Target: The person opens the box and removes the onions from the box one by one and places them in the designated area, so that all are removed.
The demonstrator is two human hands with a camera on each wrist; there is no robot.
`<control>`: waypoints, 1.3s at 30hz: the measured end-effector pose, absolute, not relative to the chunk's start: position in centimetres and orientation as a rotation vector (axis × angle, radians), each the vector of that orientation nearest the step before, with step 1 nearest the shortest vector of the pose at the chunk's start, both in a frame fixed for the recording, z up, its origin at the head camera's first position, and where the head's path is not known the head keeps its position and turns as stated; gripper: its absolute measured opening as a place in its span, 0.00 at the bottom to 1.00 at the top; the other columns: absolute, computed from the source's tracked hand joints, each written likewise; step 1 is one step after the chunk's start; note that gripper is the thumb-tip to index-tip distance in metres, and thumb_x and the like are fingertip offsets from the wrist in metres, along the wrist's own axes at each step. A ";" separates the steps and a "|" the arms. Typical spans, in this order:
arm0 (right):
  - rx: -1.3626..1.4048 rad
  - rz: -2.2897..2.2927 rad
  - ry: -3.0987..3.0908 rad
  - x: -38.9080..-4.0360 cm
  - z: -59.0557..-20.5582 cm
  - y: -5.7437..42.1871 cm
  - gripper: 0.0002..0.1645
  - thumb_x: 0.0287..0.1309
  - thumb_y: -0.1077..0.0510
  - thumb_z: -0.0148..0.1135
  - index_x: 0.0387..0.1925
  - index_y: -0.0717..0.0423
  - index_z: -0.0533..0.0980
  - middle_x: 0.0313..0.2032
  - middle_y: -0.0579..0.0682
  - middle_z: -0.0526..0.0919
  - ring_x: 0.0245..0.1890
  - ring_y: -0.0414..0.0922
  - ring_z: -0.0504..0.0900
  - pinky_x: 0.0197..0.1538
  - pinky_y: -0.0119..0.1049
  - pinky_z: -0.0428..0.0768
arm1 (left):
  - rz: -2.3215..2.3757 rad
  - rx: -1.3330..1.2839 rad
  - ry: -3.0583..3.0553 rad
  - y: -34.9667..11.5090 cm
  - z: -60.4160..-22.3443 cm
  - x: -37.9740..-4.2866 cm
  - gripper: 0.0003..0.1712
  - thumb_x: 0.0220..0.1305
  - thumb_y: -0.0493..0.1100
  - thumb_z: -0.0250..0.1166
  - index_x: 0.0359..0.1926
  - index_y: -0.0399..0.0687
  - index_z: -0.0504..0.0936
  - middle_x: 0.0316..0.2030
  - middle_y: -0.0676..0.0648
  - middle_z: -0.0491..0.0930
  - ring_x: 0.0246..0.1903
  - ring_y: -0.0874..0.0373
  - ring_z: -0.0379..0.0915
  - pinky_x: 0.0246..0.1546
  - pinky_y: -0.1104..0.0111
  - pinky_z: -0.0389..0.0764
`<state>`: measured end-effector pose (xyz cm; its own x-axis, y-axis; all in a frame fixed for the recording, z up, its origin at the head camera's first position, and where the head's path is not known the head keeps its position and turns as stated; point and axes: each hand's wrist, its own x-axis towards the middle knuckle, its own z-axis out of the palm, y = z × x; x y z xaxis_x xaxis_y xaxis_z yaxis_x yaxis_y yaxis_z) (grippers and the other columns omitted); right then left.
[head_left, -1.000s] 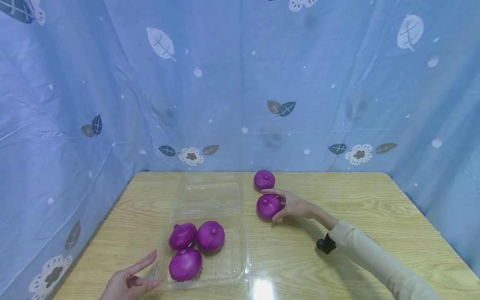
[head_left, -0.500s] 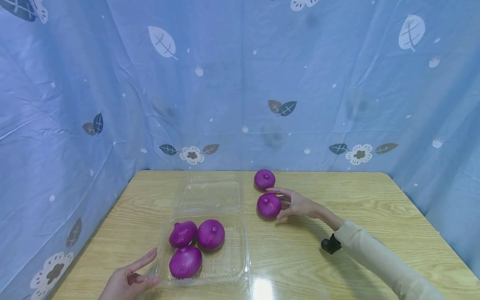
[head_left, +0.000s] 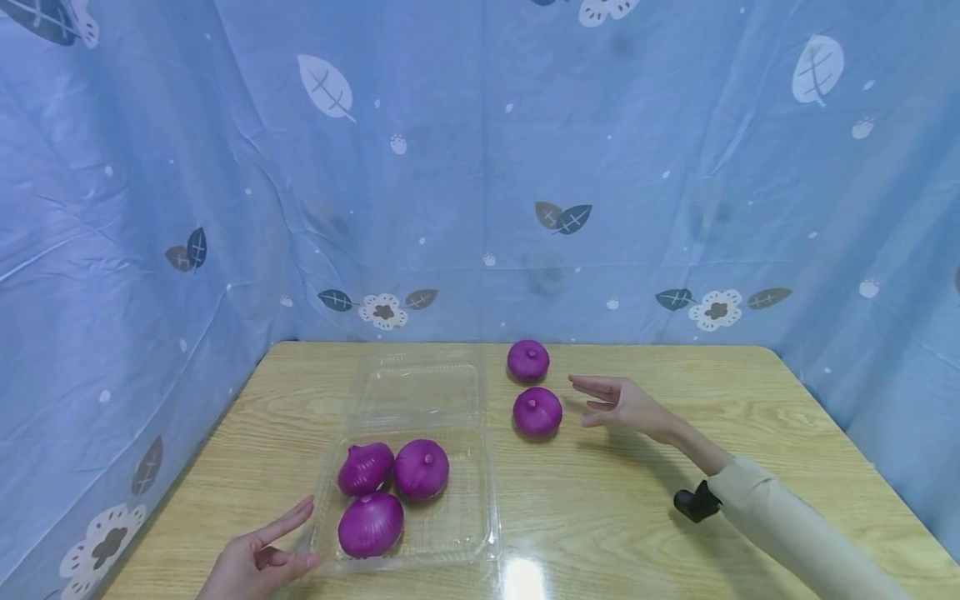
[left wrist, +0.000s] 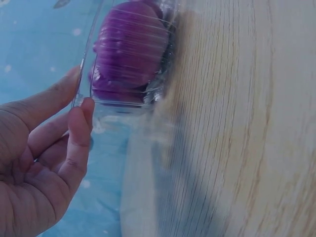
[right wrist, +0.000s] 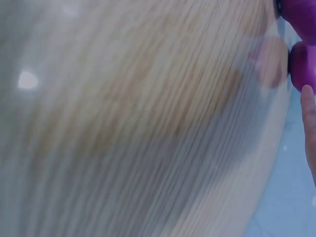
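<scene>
My left hand (head_left: pixel 258 554) is beside the near left corner of a clear plastic clamshell box (head_left: pixel 450 533). Its thumb and fingers are spread apart, with fingertips right at the rim in the left wrist view. Inside the box's base sit three purple onions, one with its tip to the left (head_left: pixel 365 469), one upright (head_left: pixel 422 469) and one nearest me (head_left: pixel 371 525). My right hand (head_left: pixel 630 408) hovers over the table, fingers extended and holding nothing. To its left stand a nearer onion (head_left: pixel 537 412) and a farther onion (head_left: pixel 528 361).
The box's lid (head_left: pixel 420 392) lies open toward the back. A wooden table (head_left: pixel 600 533) carries everything, and a blue patterned curtain (head_left: pixel 480 167) surrounds its back and sides. A black wrist device (head_left: pixel 697 502) sticks out below the right sleeve (head_left: pixel 795 525).
My right hand has drawn away to the right from the nearer loose onion, which stays on the table. The left hand and the box have hardly moved.
</scene>
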<state>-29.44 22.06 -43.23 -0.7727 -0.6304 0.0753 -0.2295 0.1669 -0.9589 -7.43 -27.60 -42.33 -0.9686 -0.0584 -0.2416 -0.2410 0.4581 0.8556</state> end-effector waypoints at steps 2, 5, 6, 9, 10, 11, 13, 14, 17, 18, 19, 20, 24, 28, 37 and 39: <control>-0.809 -1.676 2.125 -29.0 -43.0 22.5 0.43 0.53 0.68 0.68 0.68 0.70 0.58 0.69 0.67 0.57 0.67 0.62 0.56 0.63 0.41 0.65 | 1.525 -0.260 2.524 -27.6 -42.3 -7.4 0.44 0.52 0.44 0.74 0.67 0.36 0.64 0.65 0.35 0.61 0.22 0.55 0.79 0.21 0.70 0.78; -0.817 -1.758 2.106 -28.3 -42.7 22.9 0.42 0.53 0.68 0.67 0.67 0.71 0.59 0.68 0.68 0.57 0.67 0.57 0.59 0.61 0.42 0.67 | 1.531 -0.253 2.519 -27.6 -42.3 -7.4 0.44 0.52 0.44 0.74 0.67 0.36 0.63 0.65 0.35 0.61 0.22 0.54 0.79 0.22 0.70 0.78; -0.817 -1.786 2.096 -28.0 -42.6 22.8 0.41 0.54 0.68 0.67 0.67 0.72 0.60 0.68 0.68 0.58 0.66 0.54 0.62 0.61 0.43 0.67 | 1.533 -0.255 2.518 -27.6 -42.4 -7.5 0.44 0.52 0.44 0.74 0.67 0.36 0.63 0.65 0.36 0.61 0.22 0.54 0.80 0.21 0.70 0.78; -0.822 -1.875 2.044 -27.2 -42.3 22.5 0.38 0.54 0.71 0.65 0.66 0.72 0.61 0.66 0.63 0.64 0.63 0.45 0.69 0.60 0.45 0.69 | 1.547 -0.244 2.509 -27.8 -42.5 -7.4 0.44 0.52 0.44 0.74 0.67 0.36 0.63 0.64 0.38 0.62 0.22 0.54 0.80 0.20 0.71 0.77; -0.828 -1.902 2.016 -26.8 -42.2 22.2 0.38 0.54 0.71 0.64 0.66 0.72 0.61 0.65 0.61 0.66 0.62 0.42 0.71 0.59 0.45 0.69 | 1.557 -0.257 2.499 -27.9 -42.6 -7.5 0.45 0.52 0.44 0.74 0.67 0.37 0.63 0.64 0.41 0.64 0.23 0.54 0.80 0.20 0.71 0.77; -0.844 -1.923 1.989 -26.5 -42.2 21.9 0.37 0.55 0.72 0.63 0.65 0.73 0.61 0.65 0.58 0.69 0.61 0.41 0.72 0.59 0.44 0.69 | 1.567 -0.271 2.489 -27.9 -42.6 -7.5 0.45 0.51 0.45 0.74 0.67 0.37 0.64 0.64 0.43 0.65 0.23 0.53 0.80 0.20 0.71 0.77; -0.874 -1.951 1.926 -25.7 -42.2 21.3 0.37 0.55 0.72 0.63 0.65 0.75 0.60 0.64 0.56 0.71 0.60 0.41 0.73 0.59 0.44 0.70 | 1.590 -0.288 2.473 -28.0 -42.7 -7.5 0.46 0.50 0.45 0.75 0.67 0.38 0.64 0.63 0.46 0.67 0.24 0.52 0.80 0.21 0.70 0.77; -0.895 -1.956 1.894 -25.3 -42.2 21.0 0.36 0.56 0.72 0.62 0.65 0.75 0.60 0.63 0.56 0.71 0.60 0.41 0.72 0.59 0.44 0.70 | 1.599 -0.298 2.466 -28.0 -42.7 -7.5 0.46 0.50 0.45 0.75 0.67 0.38 0.64 0.62 0.48 0.68 0.24 0.52 0.80 0.21 0.71 0.78; -0.978 -1.949 1.799 -23.9 -42.1 19.8 0.34 0.57 0.73 0.60 0.64 0.78 0.59 0.64 0.62 0.68 0.62 0.43 0.72 0.59 0.42 0.71 | 1.620 -0.313 2.451 -28.0 -42.7 -7.6 0.46 0.48 0.45 0.76 0.66 0.38 0.65 0.62 0.48 0.69 0.23 0.51 0.80 0.21 0.70 0.78; -0.998 -1.946 1.766 -23.4 -42.1 19.4 0.34 0.57 0.74 0.60 0.63 0.78 0.59 0.64 0.63 0.67 0.62 0.44 0.71 0.59 0.42 0.70 | 1.620 -0.313 2.452 -28.0 -42.7 -7.5 0.46 0.48 0.45 0.76 0.66 0.37 0.65 0.62 0.48 0.69 0.23 0.51 0.80 0.21 0.70 0.78; -1.020 -1.942 1.735 -23.0 -42.0 19.0 0.34 0.57 0.74 0.59 0.63 0.78 0.59 0.64 0.63 0.67 0.62 0.44 0.71 0.59 0.41 0.71 | 1.617 -0.321 2.450 -28.0 -42.7 -7.5 0.46 0.48 0.45 0.76 0.66 0.38 0.65 0.61 0.50 0.70 0.22 0.51 0.80 0.20 0.71 0.77; -1.041 -1.940 1.699 -22.5 -42.0 18.6 0.33 0.57 0.75 0.58 0.63 0.78 0.59 0.64 0.63 0.68 0.62 0.44 0.71 0.59 0.41 0.71 | 1.608 -0.318 2.457 -28.0 -42.8 -7.5 0.46 0.48 0.45 0.76 0.66 0.38 0.65 0.61 0.50 0.71 0.22 0.52 0.80 0.20 0.71 0.77; -1.100 -1.931 1.567 -20.6 -41.9 17.3 0.32 0.56 0.78 0.55 0.63 0.79 0.59 0.64 0.55 0.71 0.63 0.46 0.69 0.60 0.41 0.70 | 1.558 -0.306 2.499 -27.8 -42.7 -7.5 0.45 0.50 0.44 0.75 0.67 0.39 0.65 0.63 0.44 0.68 0.20 0.55 0.77 0.18 0.72 0.75; -1.099 -1.921 1.476 -18.5 -42.1 16.4 0.32 0.56 0.80 0.54 0.63 0.78 0.60 0.64 0.53 0.71 0.64 0.47 0.69 0.61 0.44 0.69 | 1.514 -0.290 2.546 -27.6 -42.6 -7.5 0.43 0.51 0.44 0.74 0.66 0.39 0.66 0.64 0.38 0.63 0.19 0.57 0.75 0.17 0.72 0.73; -1.130 -1.874 1.559 -17.3 -42.4 14.4 0.31 0.57 0.75 0.59 0.62 0.75 0.63 0.63 0.65 0.69 0.64 0.47 0.69 0.60 0.49 0.68 | 1.511 -0.304 2.545 -27.5 -42.5 -7.5 0.43 0.51 0.44 0.75 0.66 0.39 0.66 0.64 0.43 0.65 0.19 0.57 0.76 0.19 0.72 0.75; -1.113 -1.853 1.597 -17.6 -42.4 13.7 0.31 0.57 0.74 0.60 0.62 0.74 0.65 0.62 0.68 0.68 0.63 0.46 0.69 0.61 0.48 0.68 | 1.507 -0.313 2.547 -27.5 -42.5 -7.6 0.43 0.51 0.44 0.75 0.66 0.39 0.66 0.64 0.42 0.65 0.19 0.57 0.75 0.19 0.72 0.75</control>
